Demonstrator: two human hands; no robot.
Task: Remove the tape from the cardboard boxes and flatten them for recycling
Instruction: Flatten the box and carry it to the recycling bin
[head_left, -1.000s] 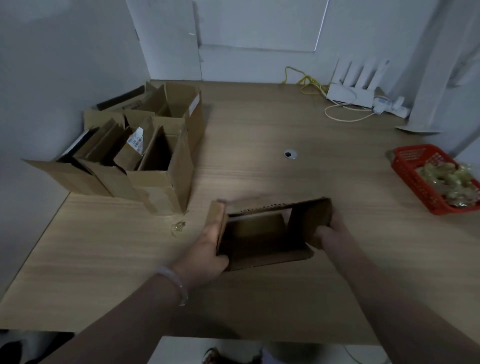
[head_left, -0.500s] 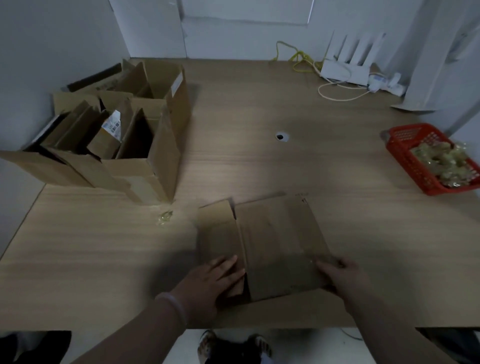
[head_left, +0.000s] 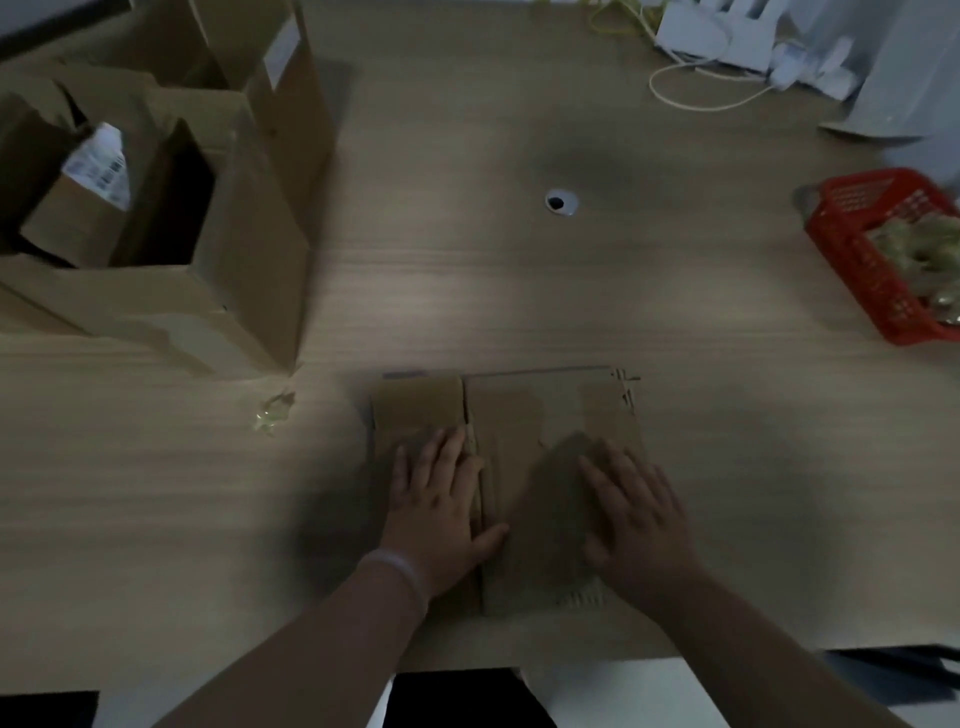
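The flattened cardboard box (head_left: 519, 441) lies flat on the wooden bench (head_left: 519, 291), near its front edge. Left hand (head_left: 439, 512) and right hand (head_left: 636, 512) press down on it, fingers straight and spread, gripping nothing.

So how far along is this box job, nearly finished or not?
One flattened box lies on the table, with a crumpled tape scrap beside it. The left hand and right hand press it down with open palms. Several upright boxes at the far left are not yet flattened, so most of the job is left.
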